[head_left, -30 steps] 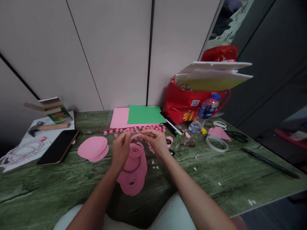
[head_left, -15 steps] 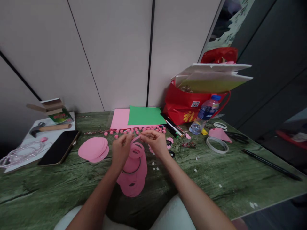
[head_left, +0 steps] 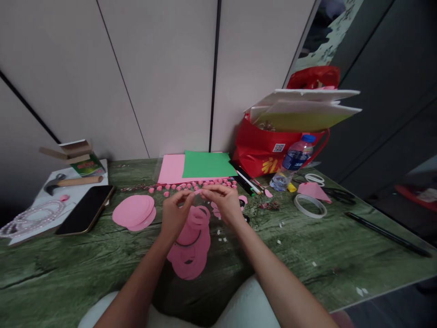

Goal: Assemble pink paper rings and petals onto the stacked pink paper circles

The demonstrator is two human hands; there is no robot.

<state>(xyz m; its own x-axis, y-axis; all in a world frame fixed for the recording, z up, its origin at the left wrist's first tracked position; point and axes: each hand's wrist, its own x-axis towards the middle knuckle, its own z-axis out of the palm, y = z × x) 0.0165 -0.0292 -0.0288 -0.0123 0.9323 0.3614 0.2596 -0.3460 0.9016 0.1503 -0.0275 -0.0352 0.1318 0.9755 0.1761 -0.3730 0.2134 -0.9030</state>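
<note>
Between my hands, above the table's middle, is a small pink paper strip [head_left: 198, 192]. My left hand [head_left: 176, 207] pinches its left end, and the fingertips of my right hand [head_left: 223, 200] close on the other end. Below them lies a pile of pink paper rings and discs [head_left: 191, 255], some with cut-out centres. Just behind my fingers runs a row of small rolled pink paper buds [head_left: 173, 187], partly hidden by my hands. A stack of pink paper circles [head_left: 134, 212] lies left of my left hand.
At left are a phone [head_left: 85, 210], a hammer [head_left: 73, 181], a bead string [head_left: 32, 218] and an opened box [head_left: 85, 163]. Pink and green paper sheets [head_left: 208, 165] lie behind. Right stand a red bag [head_left: 254, 148] and a bottle [head_left: 293, 161], near a tape roll [head_left: 310, 206].
The pink strip between my fingers shows less of its length now, and my fingertips are closer together. My left hand has shifted slightly right; the things on the table stay put.
</note>
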